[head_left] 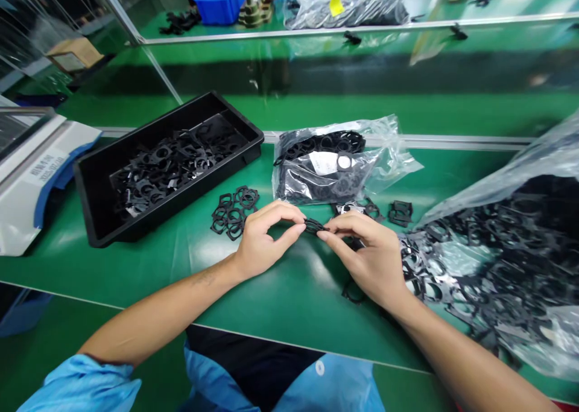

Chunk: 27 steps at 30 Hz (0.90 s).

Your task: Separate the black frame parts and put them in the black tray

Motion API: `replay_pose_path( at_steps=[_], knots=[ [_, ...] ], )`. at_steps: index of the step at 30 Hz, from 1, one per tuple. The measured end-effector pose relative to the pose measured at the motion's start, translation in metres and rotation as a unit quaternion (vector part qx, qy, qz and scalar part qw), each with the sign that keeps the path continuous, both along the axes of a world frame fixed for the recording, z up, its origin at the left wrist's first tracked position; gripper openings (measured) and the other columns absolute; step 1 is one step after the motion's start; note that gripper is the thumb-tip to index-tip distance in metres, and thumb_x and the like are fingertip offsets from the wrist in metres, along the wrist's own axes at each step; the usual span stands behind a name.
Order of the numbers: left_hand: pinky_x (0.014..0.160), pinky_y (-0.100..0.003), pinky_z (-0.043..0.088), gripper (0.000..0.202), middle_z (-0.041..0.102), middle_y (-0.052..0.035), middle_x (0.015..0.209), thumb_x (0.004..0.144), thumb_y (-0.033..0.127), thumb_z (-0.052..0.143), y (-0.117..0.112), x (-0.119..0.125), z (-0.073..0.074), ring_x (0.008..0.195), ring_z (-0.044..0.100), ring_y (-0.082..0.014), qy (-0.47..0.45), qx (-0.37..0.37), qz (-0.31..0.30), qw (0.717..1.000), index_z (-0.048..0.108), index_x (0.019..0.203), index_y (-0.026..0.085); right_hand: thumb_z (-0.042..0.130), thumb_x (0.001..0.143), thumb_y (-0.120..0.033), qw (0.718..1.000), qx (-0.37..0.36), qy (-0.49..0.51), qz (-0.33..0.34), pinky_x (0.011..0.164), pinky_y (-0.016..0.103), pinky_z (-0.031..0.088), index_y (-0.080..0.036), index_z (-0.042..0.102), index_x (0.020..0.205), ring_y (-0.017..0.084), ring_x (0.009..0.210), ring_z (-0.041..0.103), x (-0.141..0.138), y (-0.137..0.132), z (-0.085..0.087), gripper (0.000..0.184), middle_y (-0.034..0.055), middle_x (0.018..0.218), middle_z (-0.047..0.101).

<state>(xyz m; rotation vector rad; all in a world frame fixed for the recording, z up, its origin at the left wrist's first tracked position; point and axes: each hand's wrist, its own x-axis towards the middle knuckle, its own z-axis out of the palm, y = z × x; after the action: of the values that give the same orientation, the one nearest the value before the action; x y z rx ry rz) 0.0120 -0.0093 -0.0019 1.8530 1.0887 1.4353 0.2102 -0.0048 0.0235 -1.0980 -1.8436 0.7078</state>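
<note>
On the green table (275, 315) there are three containers, and all of them hold thin black parts with round holes. The first is one black tray (245, 154), placed at an angle to the left; its parts lie in a loose heap, too many and too overlapped for counting. The second is one clear bag (389, 164) in the middle, with many similar parts and one white label (323, 162). The third is one large plastic bag (493, 186) on the right, where the heap is bigger and reaches to the mouth of the bag. Between tray and middle bag lies one small group of loose parts (233, 214), perhaps eight or more, partly overlapping. One dark clump (400, 213) lies just beyond the right hand (371, 255). The two hands are near each other: the left hand (266, 237) and the right hand both pinch narrowly, thumb against finger, on the black pieces (315, 225) held between them above the table; how many pieces, I cannot tell. Behind the rail are one blue bin (221, 3) and one more filled bag (362, 8), with one yellow tag (336, 3).
</note>
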Motion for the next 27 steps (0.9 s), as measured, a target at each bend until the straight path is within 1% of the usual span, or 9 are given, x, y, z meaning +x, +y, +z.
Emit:
replay_pose_path(
  at_steps=[6, 9, 12, 14, 16, 19, 22, 24, 27],
  knots=[
    [0.078, -0.025, 0.059, 0.007, 0.071, -0.0032, 0.087, 0.092, 0.020, 0.066, -0.002, 0.002, 0.001, 0.083, 0.069, -0.0134, -0.011, -0.037, 0.004, 0.999, 0.064, 0.086, 0.018, 0.070, 0.091, -0.026, 1.000, 0.004, -0.003, 0.005, 0.063, 0.032, 0.051, -0.023, 0.066, 0.076, 0.018, 0.066, 0.064, 0.000, 0.000, 0.002, 0.016, 0.0025, 0.073, 0.071],
    [0.077, -0.024, 0.059, 0.006, 0.072, -0.0023, 0.086, 0.091, 0.022, 0.068, -0.001, 0.002, 0.000, 0.080, 0.070, -0.0126, -0.025, -0.041, 0.009, 0.999, 0.065, 0.089, 0.018, 0.070, 0.091, -0.026, 1.000, -0.002, -0.004, -0.001, 0.065, 0.034, 0.051, -0.024, 0.066, 0.076, 0.019, 0.066, 0.064, 0.000, -0.001, 0.002, 0.015, 0.0030, 0.074, 0.072],
    [0.077, -0.025, 0.059, 0.006, 0.073, -0.0025, 0.086, 0.090, 0.023, 0.070, 0.001, 0.000, 0.002, 0.080, 0.070, -0.0131, -0.018, -0.033, 0.000, 0.999, 0.068, 0.092, 0.018, 0.070, 0.091, -0.028, 1.000, -0.010, 0.003, -0.003, 0.068, 0.035, 0.052, -0.024, 0.067, 0.078, 0.020, 0.069, 0.064, 0.000, -0.002, 0.002, 0.014, 0.0037, 0.076, 0.072],
    [0.078, -0.026, 0.058, 0.005, 0.073, -0.0029, 0.085, 0.090, 0.022, 0.070, 0.000, -0.001, 0.004, 0.080, 0.070, -0.0137, -0.004, -0.023, -0.008, 1.000, 0.069, 0.089, 0.018, 0.072, 0.090, -0.029, 0.999, -0.032, 0.025, 0.007, 0.068, 0.034, 0.053, -0.024, 0.068, 0.078, 0.019, 0.070, 0.064, 0.000, -0.001, 0.002, 0.014, 0.0037, 0.077, 0.071],
    [0.077, -0.026, 0.057, 0.005, 0.074, -0.0030, 0.084, 0.091, 0.021, 0.070, -0.001, -0.001, 0.006, 0.079, 0.069, -0.0141, 0.010, -0.017, -0.008, 1.000, 0.069, 0.087, 0.018, 0.074, 0.088, -0.032, 0.992, -0.097, 0.072, 0.028, 0.066, 0.031, 0.053, -0.023, 0.068, 0.078, 0.018, 0.071, 0.063, 0.000, 0.000, 0.002, 0.015, 0.0036, 0.079, 0.069],
    [0.074, -0.025, 0.057, 0.003, 0.074, -0.0022, 0.083, 0.090, 0.020, 0.071, -0.005, 0.000, 0.006, 0.076, 0.069, -0.0130, 0.022, -0.017, -0.009, 1.000, 0.070, 0.088, 0.018, 0.079, 0.082, -0.035, 0.964, -0.219, 0.148, 0.045, 0.059, 0.027, 0.050, -0.021, 0.068, 0.077, 0.015, 0.067, 0.060, 0.001, 0.002, 0.002, 0.018, 0.0016, 0.077, 0.065],
    [0.072, -0.021, 0.058, 0.003, 0.075, -0.0013, 0.084, 0.089, 0.018, 0.072, -0.006, 0.000, 0.005, 0.072, 0.070, -0.0109, 0.018, -0.009, -0.012, 1.000, 0.071, 0.092, 0.017, 0.083, 0.077, -0.032, 0.937, -0.291, 0.193, 0.035, 0.058, 0.025, 0.048, -0.020, 0.067, 0.073, 0.013, 0.063, 0.057, 0.001, 0.004, 0.003, 0.020, -0.0006, 0.071, 0.061],
    [0.073, -0.020, 0.059, 0.008, 0.077, -0.0018, 0.087, 0.090, 0.015, 0.070, -0.004, -0.001, 0.004, 0.074, 0.072, -0.0106, 0.025, 0.021, -0.010, 0.999, 0.071, 0.098, 0.018, 0.083, 0.075, -0.032, 0.912, -0.339, 0.227, 0.038, 0.060, 0.026, 0.050, -0.020, 0.065, 0.072, 0.013, 0.062, 0.058, 0.001, 0.006, 0.004, 0.022, -0.0012, 0.069, 0.061],
    [0.080, -0.023, 0.060, 0.016, 0.077, -0.0037, 0.095, 0.092, 0.011, 0.067, -0.001, -0.003, 0.003, 0.084, 0.074, -0.0124, 0.072, 0.097, -0.011, 0.993, 0.072, 0.105, 0.019, 0.081, 0.074, -0.034, 0.862, -0.425, 0.269, 0.059, 0.058, 0.027, 0.053, -0.020, 0.062, 0.073, 0.013, 0.057, 0.060, 0.001, 0.010, 0.007, 0.024, -0.0011, 0.068, 0.064]
  ],
)
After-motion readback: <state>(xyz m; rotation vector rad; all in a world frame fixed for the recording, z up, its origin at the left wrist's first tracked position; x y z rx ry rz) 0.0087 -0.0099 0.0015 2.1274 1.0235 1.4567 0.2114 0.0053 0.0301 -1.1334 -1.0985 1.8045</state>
